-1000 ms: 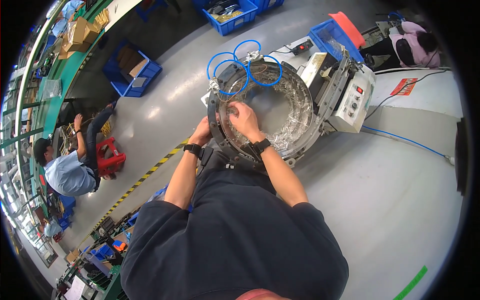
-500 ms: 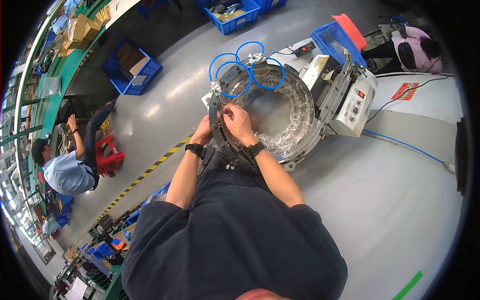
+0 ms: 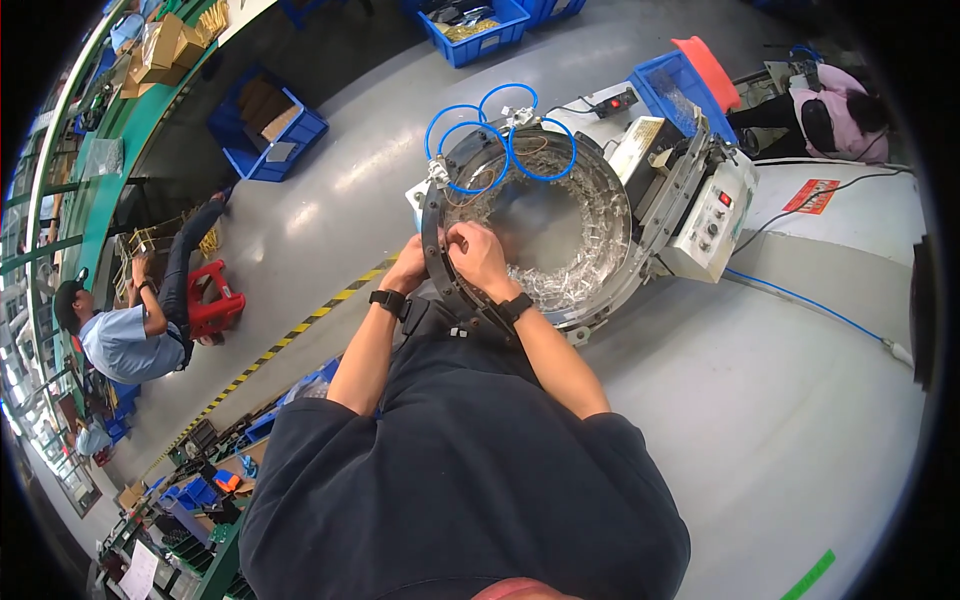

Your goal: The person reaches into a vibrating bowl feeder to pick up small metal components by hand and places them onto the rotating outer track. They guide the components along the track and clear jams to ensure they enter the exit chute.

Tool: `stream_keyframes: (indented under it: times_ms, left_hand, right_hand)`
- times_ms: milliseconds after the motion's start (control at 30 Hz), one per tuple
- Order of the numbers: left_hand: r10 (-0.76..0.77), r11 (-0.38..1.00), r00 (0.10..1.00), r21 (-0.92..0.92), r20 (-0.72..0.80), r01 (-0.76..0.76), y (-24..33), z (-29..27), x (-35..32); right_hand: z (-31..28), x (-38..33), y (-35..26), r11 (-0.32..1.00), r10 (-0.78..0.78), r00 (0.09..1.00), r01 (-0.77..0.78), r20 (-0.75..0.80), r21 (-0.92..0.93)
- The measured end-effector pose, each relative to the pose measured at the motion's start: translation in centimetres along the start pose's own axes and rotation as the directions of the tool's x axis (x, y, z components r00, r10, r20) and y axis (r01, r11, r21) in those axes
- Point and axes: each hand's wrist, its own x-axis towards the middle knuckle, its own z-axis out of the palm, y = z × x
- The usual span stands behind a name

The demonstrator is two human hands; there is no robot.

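A round, dark metal-rimmed bowl [image 3: 545,232] stands in front of the person, its open mouth turned up toward the head camera; being circular, it shows no long axis across its mouth. A long, dark metal rail [image 3: 682,188] at its right side gives the clearest line: it runs slantwise, one end near the bowl's lower right edge, the other pointing away toward the upper right, where a blue rectangular plastic bin [image 3: 648,103] stands. Many small, clear, slender pieces [image 3: 572,287] lie around the bowl's inner edge, thickest at the near right, pointing every way. The bare left hand [image 3: 407,267] is at the outside of the bowl's left rim, fingers bent toward it, their tips hidden, so whether they grip anything cannot be told. The bare right hand [image 3: 481,258] reaches inside the same stretch of rim, thumb and fingers curled close together at the wall; whether a piece is pinched there is too small to tell. The two hands face each other across the rim. Loops of thin, bright blue tubing [image 3: 545,178] arch over the bowl's far left edge, and a white box-shaped control unit [image 3: 712,225] with a red switch sits beyond the rail
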Motion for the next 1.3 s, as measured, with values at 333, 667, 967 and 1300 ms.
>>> stream_keyframes:
  times_ms: [333,667,967,1300]
  left_hand:
    - [-0.022,0.992,0.996,-0.122,-0.088,0.011,0.5,1.7,-0.7]
    - [-0.102,0.989,0.995,-0.111,-0.018,0.099,0.6,1.6,-1.8]
    - [-0.041,0.995,0.995,-0.09,-0.088,0.033,2.0,1.9,-0.5]
    - [-0.044,0.993,0.998,-0.114,-0.047,0.038,1.5,1.3,-0.5]
  right_hand:
    - [-0.2,0.0,-0.2,0.994,0.063,0.997,-0.058,-0.048,0.095]
    - [-0.2,0.1,0.2,0.997,0.035,0.992,-0.026,-0.122,0.076]
    - [-0.7,0.5,1.0,1.0,0.012,0.999,-0.013,-0.052,-0.023]
    - [-0.6,0.7,0.0,1.0,0.004,0.992,-0.004,-0.126,-0.001]
